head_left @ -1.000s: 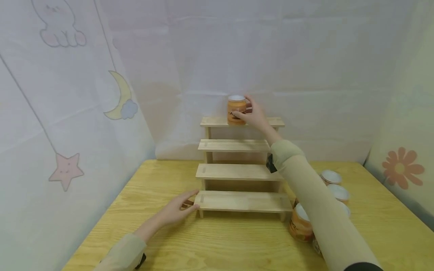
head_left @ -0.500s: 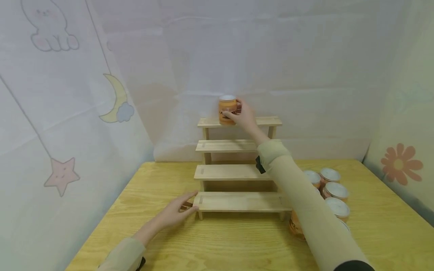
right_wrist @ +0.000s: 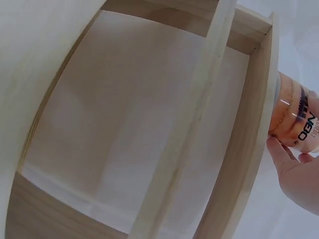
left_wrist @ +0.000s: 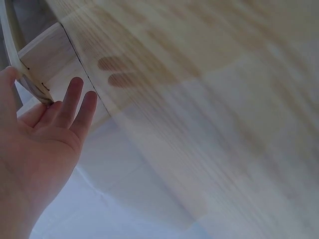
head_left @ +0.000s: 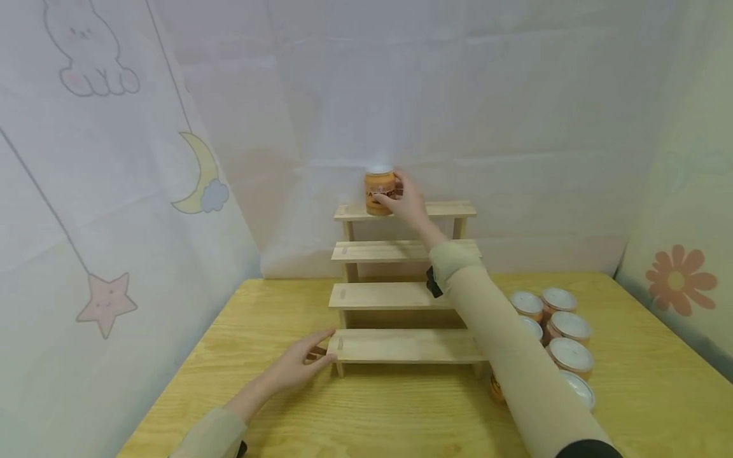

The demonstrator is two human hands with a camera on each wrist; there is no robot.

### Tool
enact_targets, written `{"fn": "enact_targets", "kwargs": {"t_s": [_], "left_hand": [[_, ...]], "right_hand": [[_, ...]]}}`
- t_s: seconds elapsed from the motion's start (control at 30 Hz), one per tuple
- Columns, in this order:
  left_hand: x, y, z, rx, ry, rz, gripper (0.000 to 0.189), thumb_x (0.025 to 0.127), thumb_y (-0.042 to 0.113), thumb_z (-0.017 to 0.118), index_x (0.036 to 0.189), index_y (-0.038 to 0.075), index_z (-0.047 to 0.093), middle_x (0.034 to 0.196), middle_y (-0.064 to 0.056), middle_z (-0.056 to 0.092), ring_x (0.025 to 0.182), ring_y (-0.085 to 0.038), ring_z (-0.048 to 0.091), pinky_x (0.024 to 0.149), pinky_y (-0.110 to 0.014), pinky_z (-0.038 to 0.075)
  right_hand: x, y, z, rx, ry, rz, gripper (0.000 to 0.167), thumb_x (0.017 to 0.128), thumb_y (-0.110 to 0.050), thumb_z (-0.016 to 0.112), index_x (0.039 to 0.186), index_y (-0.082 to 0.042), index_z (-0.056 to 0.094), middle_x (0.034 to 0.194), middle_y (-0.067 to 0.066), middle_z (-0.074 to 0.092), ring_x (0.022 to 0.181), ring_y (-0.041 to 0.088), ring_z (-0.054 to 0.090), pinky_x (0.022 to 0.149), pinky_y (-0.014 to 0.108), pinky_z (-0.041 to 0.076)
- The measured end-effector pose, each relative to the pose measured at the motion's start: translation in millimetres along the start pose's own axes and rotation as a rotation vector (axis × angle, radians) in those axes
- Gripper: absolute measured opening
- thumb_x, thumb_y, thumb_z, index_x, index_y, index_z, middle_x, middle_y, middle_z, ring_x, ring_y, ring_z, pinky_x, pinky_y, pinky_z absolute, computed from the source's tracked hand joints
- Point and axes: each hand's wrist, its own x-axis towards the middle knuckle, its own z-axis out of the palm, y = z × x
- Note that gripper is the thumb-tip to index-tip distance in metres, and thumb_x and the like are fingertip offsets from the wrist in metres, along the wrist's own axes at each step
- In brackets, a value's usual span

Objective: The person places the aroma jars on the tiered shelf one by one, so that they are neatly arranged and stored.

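Observation:
A pale wooden stepped shelf point(head_left: 401, 296) stands on the table. On its top step, left of the middle, is an orange jar point(head_left: 379, 193) with a white lid and dark lettering. My right hand point(head_left: 411, 205) grips this jar from the right, with the thumb across its front. In the right wrist view the jar point(right_wrist: 291, 112) is at the right edge, by the step's board, and part of the hand is cut off. My left hand point(head_left: 298, 364) holds the left end of the lowest step between thumb and fingers; the left wrist view shows two other fingers point(left_wrist: 83, 112) extended.
Several similar jars point(head_left: 570, 353) with white lids stand together right of the shelf, partly hidden by my right sleeve point(head_left: 515, 356). A yellow wood-grain table point(head_left: 275, 299) lies below. Pale printed cloth point(head_left: 515, 114) hangs behind and at both sides.
The right hand and its jar have shifted left along the top step. The left hand stays at the lowest step. More of the jars at the right shows past the sleeve.

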Motion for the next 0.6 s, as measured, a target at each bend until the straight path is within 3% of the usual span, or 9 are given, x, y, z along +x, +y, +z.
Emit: {"fn": "enact_targets", "kwargs": {"t_s": [0.23, 0.4, 0.6], "left_hand": [[0.7, -2.1, -4.1, 0.009, 0.002, -0.004, 0.062, 0.095, 0.039, 0.053, 0.145, 0.006, 0.035, 0.146, -0.02, 0.038, 0.11, -0.033, 0.058, 0.09, -0.044, 0.052], [0.6, -4.2, -10.9, 0.018, 0.013, -0.007, 0.061, 0.095, 0.038, 0.053, 0.145, 0.007, 0.035, 0.145, -0.019, 0.038, 0.11, -0.034, 0.058, 0.09, -0.047, 0.051], [0.7, -5.3, -10.8, 0.022, -0.006, -0.014, 0.062, 0.095, 0.04, 0.053, 0.145, 0.008, 0.035, 0.146, -0.02, 0.037, 0.111, -0.033, 0.057, 0.091, -0.045, 0.051]], "right_hand": [[-1.7, -4.2, -14.0, -0.175, -0.101, -0.001, 0.074, 0.088, -0.033, 0.067, 0.147, -0.009, 0.029, 0.139, 0.017, 0.044, 0.128, 0.031, 0.044, 0.107, 0.041, 0.038], [-9.9, -13.5, -26.4, -0.204, -0.171, -0.011, 0.075, 0.087, -0.042, 0.064, 0.145, -0.007, 0.033, 0.145, 0.015, 0.041, 0.132, 0.029, 0.041, 0.109, 0.041, 0.036], [-32.5, -19.7, -43.5, -0.26, -0.239, -0.089, 0.071, 0.087, -0.035, 0.067, 0.142, -0.002, 0.036, 0.145, 0.015, 0.041, 0.132, 0.029, 0.041, 0.111, 0.038, 0.034]]}}
